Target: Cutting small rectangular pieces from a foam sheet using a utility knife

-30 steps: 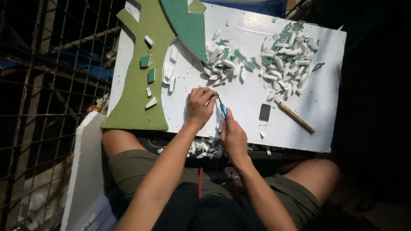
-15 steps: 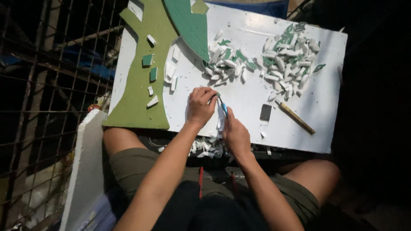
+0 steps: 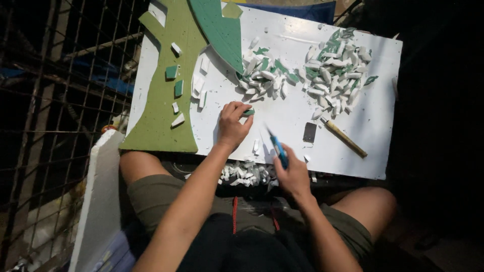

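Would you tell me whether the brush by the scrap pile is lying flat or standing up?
Lying flat: the brush rests lengthwise on the white board, untouched.

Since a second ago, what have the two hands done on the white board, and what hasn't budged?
The left hand has separated from the right and reached up toward the nearer pile of foam pieces, pinching a small green piece. The right hand has pulled back to the board's near edge, still gripping the blue cutter. The white board, green foam sheet, far pile and wooden-handled tool stayed put.

Two foam-piece heaps (image 3: 307, 70) lie on the board (image 3: 373, 146), beyond both hands (image 3: 262, 146).
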